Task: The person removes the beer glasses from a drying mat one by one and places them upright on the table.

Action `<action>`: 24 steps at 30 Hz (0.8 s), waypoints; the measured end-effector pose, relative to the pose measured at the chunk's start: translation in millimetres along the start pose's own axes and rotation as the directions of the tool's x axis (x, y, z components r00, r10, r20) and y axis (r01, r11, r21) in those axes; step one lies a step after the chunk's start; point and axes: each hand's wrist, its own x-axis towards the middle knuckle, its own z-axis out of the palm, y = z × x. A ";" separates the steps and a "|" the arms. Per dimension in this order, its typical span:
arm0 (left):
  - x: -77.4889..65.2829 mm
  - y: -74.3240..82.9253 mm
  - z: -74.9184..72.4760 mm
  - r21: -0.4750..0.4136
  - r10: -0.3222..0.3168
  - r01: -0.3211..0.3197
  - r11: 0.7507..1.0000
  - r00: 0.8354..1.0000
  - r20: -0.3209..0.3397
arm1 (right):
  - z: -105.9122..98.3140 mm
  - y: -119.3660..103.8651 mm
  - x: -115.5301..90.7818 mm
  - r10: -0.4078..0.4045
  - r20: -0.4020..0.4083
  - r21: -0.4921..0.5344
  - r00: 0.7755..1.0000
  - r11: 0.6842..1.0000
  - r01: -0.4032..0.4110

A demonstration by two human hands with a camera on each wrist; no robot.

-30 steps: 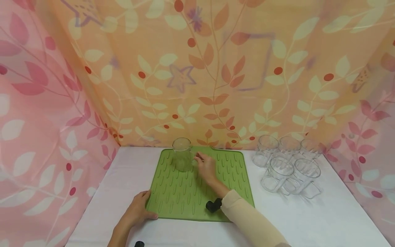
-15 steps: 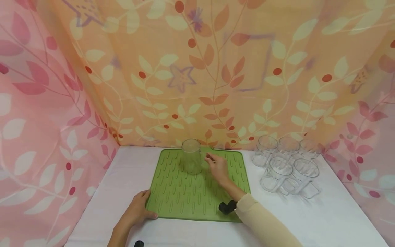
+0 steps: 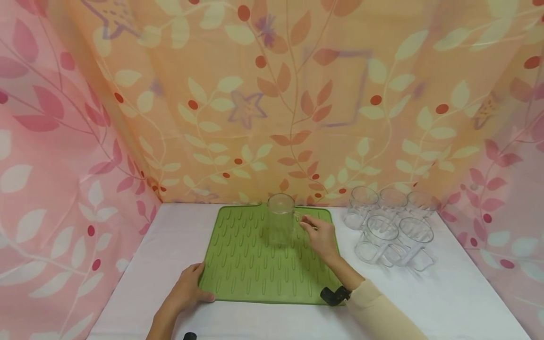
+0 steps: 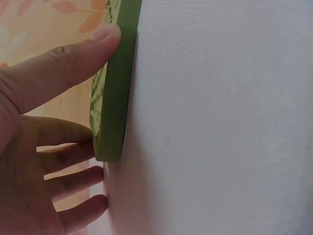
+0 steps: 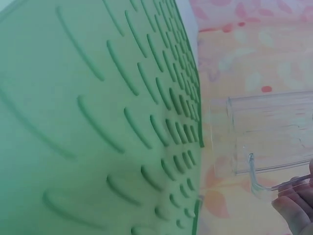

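My right hand grips the handle of a clear glass mug over the back right part of a green ridged drying mat. The mug stands upright, its rim toward the back wall. In the right wrist view, a gap shows between the base of the glass mug and the green mat; only some fingers show at the handle. At the mat's near left corner rests my left hand. Its thumb lies on the mat's front edge, and the straight fingers touch the side by the corner.
Several more clear glass mugs stand grouped on the white table to the right of the mat. A patterned orange cloth hangs behind, with pink cloth at both sides. A black wrist mount sits on the right forearm.
My right hand has moved the glass mug rightward and slightly nearer across the mat, from left of centre to right of centre. The left hand stays at the mat's corner.
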 end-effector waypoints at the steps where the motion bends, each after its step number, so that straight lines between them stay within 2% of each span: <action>1: 0.1 -0.2 0.3 0.001 0.000 0.000 1.000 1.000 0.002 | -4.1 -0.3 -1.7 -0.004 -0.005 0.001 1.000 1.000 0.004; 7: 0.1 -0.5 1.1 -0.002 -0.002 0.002 1.000 1.000 0.008 | -26.1 -0.8 -9.5 -0.035 -0.024 -0.018 0.999 0.999 0.034; 16: 1.7 -1.2 0.8 0.021 0.006 -0.006 1.000 1.000 0.010 | -53.3 -3.0 -21.1 0.010 -0.033 -0.012 0.999 1.000 -0.010; 24: 0.5 -0.7 -0.5 0.019 0.010 -0.010 1.000 1.000 0.010 | -64.0 -5.8 -28.5 0.029 -0.028 -0.003 0.999 1.000 -0.029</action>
